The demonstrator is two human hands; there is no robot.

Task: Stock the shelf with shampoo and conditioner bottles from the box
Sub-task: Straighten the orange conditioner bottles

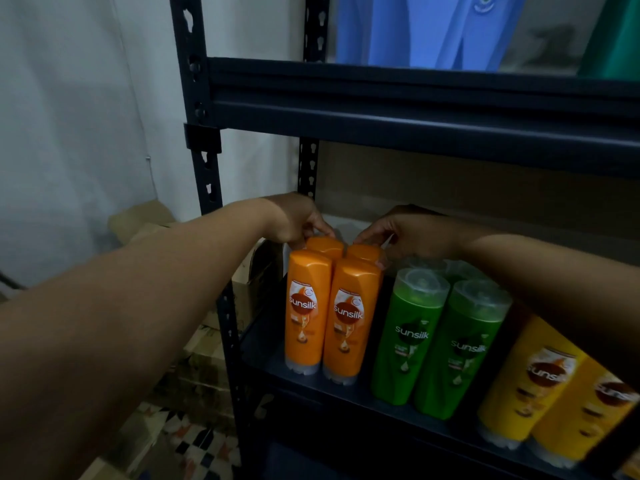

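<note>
**Orange bottles in both hands at the back of the shelf**

White wall fills the upper left of the frame, with cardboard boxes stacked low against it above a patterned floor. Right of that rises the dark metal rack, its shelf running toward the lower right. My left hand reaches in at mid-frame, fingers pinched on the cap of the rear left orange bottle. Just beside it, my right hand grips the rear right orange bottle the same way. Both stand directly behind two front orange bottles, touching them. Further right stand green bottles in pairs, then yellow bottles at the lower right edge, partly under my right forearm. Blue cloth hangs at the upper right, above the rack's upper shelf.
</note>
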